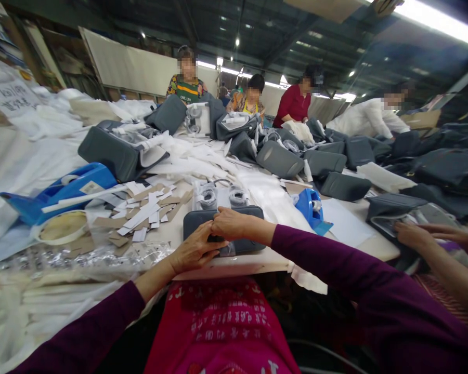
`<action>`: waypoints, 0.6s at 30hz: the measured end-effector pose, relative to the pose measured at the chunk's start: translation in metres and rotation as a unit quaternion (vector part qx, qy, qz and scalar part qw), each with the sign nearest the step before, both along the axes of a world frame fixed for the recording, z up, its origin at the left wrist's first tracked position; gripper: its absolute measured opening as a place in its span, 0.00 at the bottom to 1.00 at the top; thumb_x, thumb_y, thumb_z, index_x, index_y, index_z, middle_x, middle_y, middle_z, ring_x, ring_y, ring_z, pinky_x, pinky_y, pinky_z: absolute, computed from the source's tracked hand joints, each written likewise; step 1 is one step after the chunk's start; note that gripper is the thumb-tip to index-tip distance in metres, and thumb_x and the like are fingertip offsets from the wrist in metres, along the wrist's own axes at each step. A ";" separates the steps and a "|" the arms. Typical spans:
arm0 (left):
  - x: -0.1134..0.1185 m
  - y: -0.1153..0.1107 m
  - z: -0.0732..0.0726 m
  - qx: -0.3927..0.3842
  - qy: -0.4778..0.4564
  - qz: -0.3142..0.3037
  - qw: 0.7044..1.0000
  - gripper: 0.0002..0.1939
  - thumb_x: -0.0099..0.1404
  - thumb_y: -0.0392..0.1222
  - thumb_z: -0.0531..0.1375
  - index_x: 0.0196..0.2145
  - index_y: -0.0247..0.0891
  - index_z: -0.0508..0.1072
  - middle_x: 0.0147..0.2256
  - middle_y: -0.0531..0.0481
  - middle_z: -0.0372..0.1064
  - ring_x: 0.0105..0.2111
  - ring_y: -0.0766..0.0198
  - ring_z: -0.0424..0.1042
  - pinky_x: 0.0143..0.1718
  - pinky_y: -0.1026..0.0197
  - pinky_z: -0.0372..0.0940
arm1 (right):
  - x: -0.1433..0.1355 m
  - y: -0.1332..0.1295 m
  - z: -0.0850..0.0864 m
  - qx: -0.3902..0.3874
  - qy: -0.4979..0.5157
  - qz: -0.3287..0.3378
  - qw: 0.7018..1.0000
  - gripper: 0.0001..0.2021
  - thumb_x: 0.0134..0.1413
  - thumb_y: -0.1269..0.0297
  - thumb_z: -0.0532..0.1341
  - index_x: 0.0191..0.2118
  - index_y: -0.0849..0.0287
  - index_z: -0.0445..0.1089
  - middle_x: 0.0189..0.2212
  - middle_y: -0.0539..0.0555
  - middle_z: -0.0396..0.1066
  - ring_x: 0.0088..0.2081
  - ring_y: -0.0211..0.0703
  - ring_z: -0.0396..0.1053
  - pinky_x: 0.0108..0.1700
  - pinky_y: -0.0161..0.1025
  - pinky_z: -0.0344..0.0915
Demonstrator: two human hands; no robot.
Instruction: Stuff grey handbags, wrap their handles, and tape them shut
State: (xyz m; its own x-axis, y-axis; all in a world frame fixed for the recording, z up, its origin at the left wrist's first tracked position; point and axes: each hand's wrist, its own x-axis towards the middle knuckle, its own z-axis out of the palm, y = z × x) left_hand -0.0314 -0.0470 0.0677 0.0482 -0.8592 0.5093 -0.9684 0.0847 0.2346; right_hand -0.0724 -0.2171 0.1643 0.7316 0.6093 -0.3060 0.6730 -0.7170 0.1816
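A dark grey bag lies near the table's front edge, its flat side facing me. Two bundles of hardware wrapped in clear plastic, a left bundle and a right bundle, sit behind its upper edge. My left hand is closed at the middle of the bag, thumb and fingers around a dark part of it. Bent over the left fingertips, my right hand is closed in a pinch. What the right fingers hold is hidden.
To the left are a blue tape dispenser, a tape roll and scattered paper strips. On the right stands a smaller blue dispenser. A neighbour's hands handle another bag. Grey bags and several people fill the far side.
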 end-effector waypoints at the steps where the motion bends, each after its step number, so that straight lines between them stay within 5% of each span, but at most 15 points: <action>1: 0.000 0.000 0.000 -0.003 -0.001 0.002 1.000 0.19 0.65 0.37 0.57 0.53 0.46 0.72 0.54 0.41 0.58 0.57 0.48 0.57 0.59 0.39 0.57 | -0.001 0.000 -0.001 0.006 -0.007 -0.003 1.000 0.02 0.53 0.71 0.63 0.32 0.62 0.74 0.30 0.56 0.74 0.37 0.48 0.69 0.48 0.47 0.56; 6: -0.001 -0.002 -0.002 -0.007 -0.015 0.011 1.000 0.16 0.65 0.37 0.58 0.49 0.46 0.75 0.54 0.41 0.59 0.58 0.46 0.56 0.59 0.38 0.57 | -0.010 0.003 -0.006 0.012 -0.053 -0.038 0.998 0.05 0.57 0.68 0.62 0.35 0.63 0.74 0.31 0.57 0.74 0.41 0.52 0.68 0.59 0.56 0.48; 13: 0.000 -0.002 -0.003 -0.002 -0.019 0.011 1.000 0.14 0.65 0.36 0.58 0.47 0.43 0.77 0.54 0.40 0.59 0.57 0.46 0.57 0.59 0.37 0.57 | -0.012 0.016 -0.019 0.015 -0.088 -0.103 0.991 0.06 0.56 0.69 0.63 0.28 0.62 0.73 0.26 0.56 0.73 0.40 0.57 0.68 0.58 0.60 0.48; 18: -0.001 -0.005 0.003 0.019 -0.029 0.007 0.999 0.18 0.66 0.34 0.56 0.53 0.45 0.73 0.49 0.41 0.60 0.62 0.45 0.52 0.60 0.38 0.57 | 0.015 -0.010 0.004 0.022 -0.135 -0.204 0.969 0.05 0.55 0.70 0.63 0.29 0.65 0.73 0.28 0.59 0.73 0.41 0.58 0.69 0.57 0.62 0.46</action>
State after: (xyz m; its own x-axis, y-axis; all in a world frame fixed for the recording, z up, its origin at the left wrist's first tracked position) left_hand -0.0321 -0.0518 0.0706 0.0319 -0.8773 0.4789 -0.9817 0.0625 0.1799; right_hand -0.0576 -0.2271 0.1681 0.9640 0.2612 -0.0501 0.2648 -0.9245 0.2743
